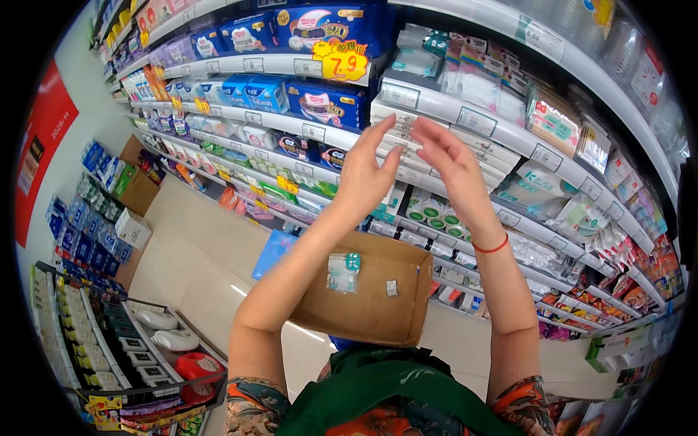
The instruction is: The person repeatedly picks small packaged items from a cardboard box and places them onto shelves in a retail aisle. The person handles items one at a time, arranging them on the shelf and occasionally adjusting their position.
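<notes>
Both my arms reach up to the shelf. My left hand [367, 172] is held up with its thumb apart from its fingers and nothing in it. My right hand [455, 166] faces it, fingers stretched out, also bare. Between and behind them lies a stack of flat white boxes [416, 149]; whether my fingertips touch it I cannot tell. Below my hands, near my body, is an open brown cardboard box [372, 314]. Inside it lie a small clear packet with a teal label [343, 273] and a tiny pale piece [392, 288].
Shelves of blue packs [326, 103] run to the left, with a yellow price tag [343, 64] above. Hanging and bagged goods [534, 190] fill the right. A blue flat thing [274, 253] sits beside the cardboard box. A basket of bottles [174, 338] stands at lower left.
</notes>
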`<state>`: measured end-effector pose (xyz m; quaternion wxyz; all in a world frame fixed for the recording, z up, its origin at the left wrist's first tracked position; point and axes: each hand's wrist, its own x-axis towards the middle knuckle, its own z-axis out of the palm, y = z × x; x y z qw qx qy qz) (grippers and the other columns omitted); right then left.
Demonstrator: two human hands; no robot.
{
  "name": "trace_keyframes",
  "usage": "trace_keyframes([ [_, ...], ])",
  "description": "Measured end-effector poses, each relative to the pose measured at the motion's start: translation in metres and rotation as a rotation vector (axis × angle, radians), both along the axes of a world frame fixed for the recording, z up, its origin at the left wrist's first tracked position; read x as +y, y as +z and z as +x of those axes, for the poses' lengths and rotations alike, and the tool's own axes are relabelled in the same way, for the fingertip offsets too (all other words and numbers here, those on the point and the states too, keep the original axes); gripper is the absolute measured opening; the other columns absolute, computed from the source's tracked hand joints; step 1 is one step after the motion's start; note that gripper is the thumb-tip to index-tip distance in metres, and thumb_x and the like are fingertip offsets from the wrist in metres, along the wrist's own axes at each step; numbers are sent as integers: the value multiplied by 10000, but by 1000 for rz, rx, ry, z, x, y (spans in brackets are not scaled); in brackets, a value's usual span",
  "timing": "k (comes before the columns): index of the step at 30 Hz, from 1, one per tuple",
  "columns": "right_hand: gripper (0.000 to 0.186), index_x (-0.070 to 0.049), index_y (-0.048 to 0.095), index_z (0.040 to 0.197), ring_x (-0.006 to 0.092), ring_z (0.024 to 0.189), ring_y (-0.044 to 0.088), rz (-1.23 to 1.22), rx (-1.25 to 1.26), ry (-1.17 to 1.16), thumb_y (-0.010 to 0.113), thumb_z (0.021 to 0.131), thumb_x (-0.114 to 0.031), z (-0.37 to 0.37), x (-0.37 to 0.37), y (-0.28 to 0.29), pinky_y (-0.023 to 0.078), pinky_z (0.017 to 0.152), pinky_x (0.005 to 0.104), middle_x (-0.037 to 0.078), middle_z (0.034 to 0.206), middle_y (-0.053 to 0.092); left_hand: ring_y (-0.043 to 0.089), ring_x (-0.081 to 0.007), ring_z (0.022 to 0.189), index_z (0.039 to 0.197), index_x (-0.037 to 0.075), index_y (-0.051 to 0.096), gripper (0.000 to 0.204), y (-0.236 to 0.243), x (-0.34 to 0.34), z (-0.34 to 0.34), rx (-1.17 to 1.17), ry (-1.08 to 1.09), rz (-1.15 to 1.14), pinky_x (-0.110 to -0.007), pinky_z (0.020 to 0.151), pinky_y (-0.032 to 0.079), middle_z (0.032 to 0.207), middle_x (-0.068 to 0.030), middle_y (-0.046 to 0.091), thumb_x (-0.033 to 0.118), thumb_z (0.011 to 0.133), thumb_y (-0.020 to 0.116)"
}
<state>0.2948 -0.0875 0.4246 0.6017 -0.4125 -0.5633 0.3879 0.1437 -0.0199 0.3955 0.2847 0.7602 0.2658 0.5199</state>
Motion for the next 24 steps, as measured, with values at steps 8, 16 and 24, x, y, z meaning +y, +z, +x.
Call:
trace_keyframes([
  [8,477,64,410,1357,214,1220,501,83,-20,-120,497,936,-144,22,36,63,405,1002,309,161,1337,498,569,-259,1161,1290,8,520,436,66,42,33,19,56,146,-332,953,440,1238,-164,599,130,877,595],
  [16,450,118,360,1339,300,1077,603,-146,107,13,454,940,-69,39,63,93,502,900,350,217,1199,540,608,-326,1082,1224,-33,559,403,89,95,61,110,202,208,-366,924,464,1158,-218,624,126,854,575],
  [24,532,137,189,1393,364,1079,602,-254,57,59,404,943,-48,48,77,104,536,876,380,276,1337,377,600,-412,1007,1151,-44,589,371,92,119,72,351,305,130,-432,883,470,1041,-269,634,152,837,561],
])
